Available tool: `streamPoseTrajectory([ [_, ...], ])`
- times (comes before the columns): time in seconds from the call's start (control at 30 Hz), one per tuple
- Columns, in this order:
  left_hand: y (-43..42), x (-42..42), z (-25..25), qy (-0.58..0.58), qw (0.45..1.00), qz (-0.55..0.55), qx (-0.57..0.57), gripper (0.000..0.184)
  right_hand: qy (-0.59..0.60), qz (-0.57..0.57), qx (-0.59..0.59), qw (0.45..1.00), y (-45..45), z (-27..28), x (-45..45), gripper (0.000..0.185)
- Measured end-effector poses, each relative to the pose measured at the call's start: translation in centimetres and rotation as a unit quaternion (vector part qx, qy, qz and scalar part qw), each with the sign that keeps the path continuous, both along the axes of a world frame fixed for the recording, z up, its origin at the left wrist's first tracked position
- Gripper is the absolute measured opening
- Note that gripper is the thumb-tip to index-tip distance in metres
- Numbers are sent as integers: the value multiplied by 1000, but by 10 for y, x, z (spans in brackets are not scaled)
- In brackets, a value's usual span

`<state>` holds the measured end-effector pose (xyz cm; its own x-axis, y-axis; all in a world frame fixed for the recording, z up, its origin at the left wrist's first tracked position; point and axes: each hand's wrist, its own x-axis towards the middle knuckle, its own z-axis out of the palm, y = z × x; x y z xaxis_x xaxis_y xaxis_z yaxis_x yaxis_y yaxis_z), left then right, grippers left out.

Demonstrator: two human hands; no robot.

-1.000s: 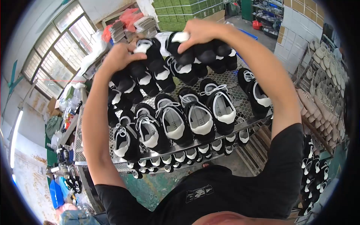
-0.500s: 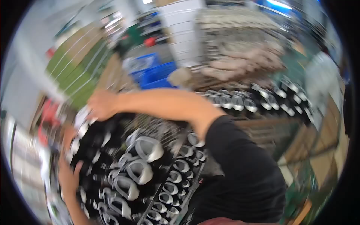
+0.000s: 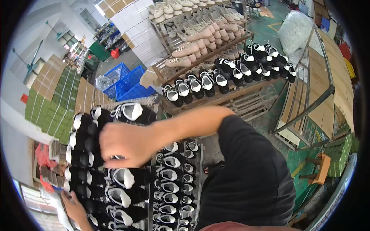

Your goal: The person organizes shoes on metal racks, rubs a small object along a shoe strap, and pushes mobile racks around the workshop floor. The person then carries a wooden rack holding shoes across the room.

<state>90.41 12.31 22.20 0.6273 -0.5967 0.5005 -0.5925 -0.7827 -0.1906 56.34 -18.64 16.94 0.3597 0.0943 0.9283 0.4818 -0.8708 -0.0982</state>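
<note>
My right hand (image 3: 125, 144) is over the rack of black shoes, its fingers curled down around a shoe that is mostly hidden under the palm; only a small dark and white bit shows below. The hand is slightly blurred. Black shoes with white toes and white laces (image 3: 122, 178) stand in rows beneath and in front of it. Another black shoe (image 3: 133, 111) lies just beyond the hand. At the left edge of the rows, my left hand (image 3: 75, 208) is open, fingers stretched, beside the outermost black shoes (image 3: 75, 188).
A second rack column of black shoes (image 3: 168, 175) runs along my right. Farther off, a wooden rack (image 3: 243, 106) holds more black shoes, with beige and pink shoes (image 3: 200, 32) behind. Blue crates (image 3: 135, 86), stacked green cartons (image 3: 50, 111) and a metal-framed cart (image 3: 304, 96) stand around.
My right hand has come back from the far left end of the shoes to the middle rows. My left hand has moved lower at the left edge. The view has turned and sharpened.
</note>
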Motion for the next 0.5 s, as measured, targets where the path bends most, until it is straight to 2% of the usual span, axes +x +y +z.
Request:
streamPoseTrajectory([
  [0.03, 20, 17, -11, -42, 999, -27, -11, 59, 94, 42, 53, 993, 25, -8, -36, 21],
  [0.07, 22, -8, -3, -28, 997, -59, -41, 60, 201, 180, 162, 949, 52, -24, -61, 21],
  [0.1, 20, -58, 14, -36, 990, -117, -69, 59, 266, 298, 161, 902, 75, -31, -82, 18],
  [0.13, 46, -61, 14, -42, 985, -140, -94, 58, 356, 405, 232, 810, 104, -49, -99, 15],
  [0.17, 60, -120, 28, 22, 979, -138, -148, 57, 434, 486, 221, 726, 128, -79, -107, 11],
  [0.2, 83, -168, 34, 108, 956, -155, -225, 54, 469, 516, 173, 695, 156, -103, -109, 14],
  [0.23, 111, -214, 38, 94, 954, -183, -218, 49, 543, 536, 200, 615, 190, -124, -106, 16],
  [0.27, 156, -236, 31, 98, 919, -327, -198, 49, 627, 539, 214, 521, 225, -143, -105, 20],
  [0.3, 195, -277, 15, 146, 914, -311, -213, 50, 677, 519, 225, 472, 265, -168, -101, 20],
  [0.33, 233, -310, -17, 92, 894, -369, -237, 50, 725, 483, 236, 431, 309, -191, -105, 21],
  [0.37, 271, -363, -45, 173, 873, -348, -295, 49, 796, 432, 198, 374, 349, -205, -111, 24],
  [0.4, 307, -396, -69, 222, 863, -347, -294, 49, 808, 440, 211, 331, 394, -202, -109, 27],
  [0.43, 341, -431, -97, 258, 846, -350, -308, 47, 821, 455, 171, 299, 427, -208, -113, 27],
  [0.47, 382, -461, -119, 319, 845, -339, -264, 44, 847, 418, 71, 321, 454, -212, -109, 30],
  [0.5, 413, -487, -147, 386, 797, -320, -337, 38, 835, 450, -11, 316, 487, -216, -98, 34],
])
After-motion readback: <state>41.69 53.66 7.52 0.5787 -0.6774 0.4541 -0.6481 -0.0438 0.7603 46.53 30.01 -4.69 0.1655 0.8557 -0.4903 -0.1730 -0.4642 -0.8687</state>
